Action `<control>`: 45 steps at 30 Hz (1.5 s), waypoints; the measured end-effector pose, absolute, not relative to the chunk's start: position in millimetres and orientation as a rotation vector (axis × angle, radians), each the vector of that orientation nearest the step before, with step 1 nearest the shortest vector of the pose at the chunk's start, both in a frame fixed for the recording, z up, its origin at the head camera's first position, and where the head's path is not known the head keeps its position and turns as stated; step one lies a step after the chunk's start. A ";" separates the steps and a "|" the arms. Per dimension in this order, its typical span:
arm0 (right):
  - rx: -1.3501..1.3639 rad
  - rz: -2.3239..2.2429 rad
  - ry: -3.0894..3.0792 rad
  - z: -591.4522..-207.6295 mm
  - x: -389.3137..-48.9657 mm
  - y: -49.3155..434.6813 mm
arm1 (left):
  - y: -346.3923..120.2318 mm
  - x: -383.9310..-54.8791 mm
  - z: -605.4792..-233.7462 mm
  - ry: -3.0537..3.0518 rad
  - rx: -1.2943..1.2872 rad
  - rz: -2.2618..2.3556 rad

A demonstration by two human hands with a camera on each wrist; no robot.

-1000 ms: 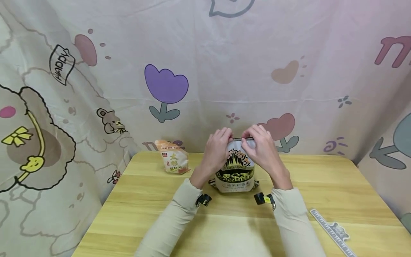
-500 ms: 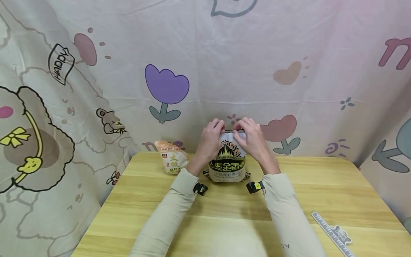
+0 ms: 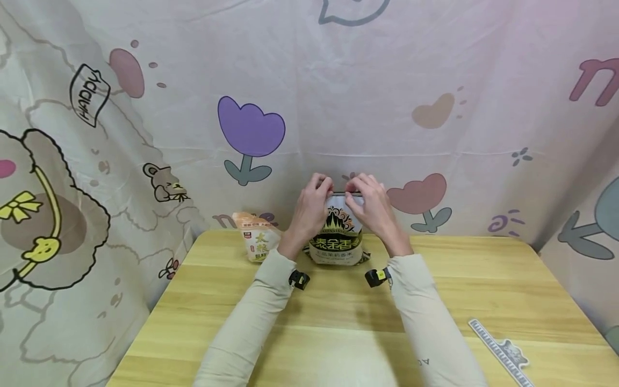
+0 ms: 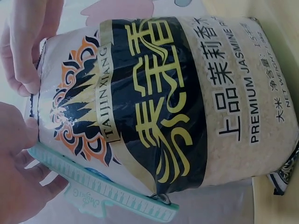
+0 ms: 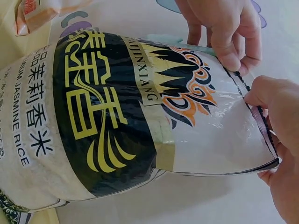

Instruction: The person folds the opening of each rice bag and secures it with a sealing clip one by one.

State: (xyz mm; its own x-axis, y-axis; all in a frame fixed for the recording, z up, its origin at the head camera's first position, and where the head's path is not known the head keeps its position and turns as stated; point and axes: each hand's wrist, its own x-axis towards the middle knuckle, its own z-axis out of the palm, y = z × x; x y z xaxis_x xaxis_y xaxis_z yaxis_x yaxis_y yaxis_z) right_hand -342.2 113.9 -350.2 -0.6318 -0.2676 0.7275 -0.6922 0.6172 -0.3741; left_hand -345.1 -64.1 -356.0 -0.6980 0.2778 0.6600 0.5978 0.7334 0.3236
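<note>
Rice bag (image 3: pixel 336 244), upright near the rear of the table (image 3: pixel 329 333), midway between a person's two hands. The printed front faces the person; whether the base rests on the wood or hangs just above it I cannot tell from here. Left hand (image 3: pixel 311 207): thumb and forefinger pinch the dark top edge of the bag toward its left corner, the gap between them closed down to the thickness of the film. Right hand (image 3: pixel 372 207): thumb on the front face, fingers bent behind it, the same edge nipped near the right corner. Between the two grips a short stretch of the edge shows. Mint-green clip (image 4: pixel 103 184), marked like a ruler: it lies along the left side of the bag, with one end at the left hand, whose other fingers pass behind it; whether they grip it or merely touch it cannot be made out.

Surroundings: a small orange-topped packet (image 3: pixel 253 242) stands left of the rice bag, partly covered by the left hand's wrist. A gray ruler-shaped strip (image 3: pixel 498 349) lies slantwise at the right, near the front, well apart from both hands. Beige sleeves (image 3: pixel 430 317) cover the forearms. Behind the table hangs a pale curtain (image 3: pixel 348 80) printed with flowers and hearts.
</note>
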 end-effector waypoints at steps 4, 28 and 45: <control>0.758 0.866 -2.214 -349.8 -342.4 114.8 | -63.4 -342.4 -356.2 -2.348 -0.656 -0.702; 0.791 0.922 -2.179 -355.4 -330.8 119.7 | -67.4 -330.3 -356.7 -2.349 -0.699 -0.748; 0.756 0.927 -2.164 -358.5 -313.4 120.0 | -87.6 -310.6 -361.1 -2.292 -0.719 -0.853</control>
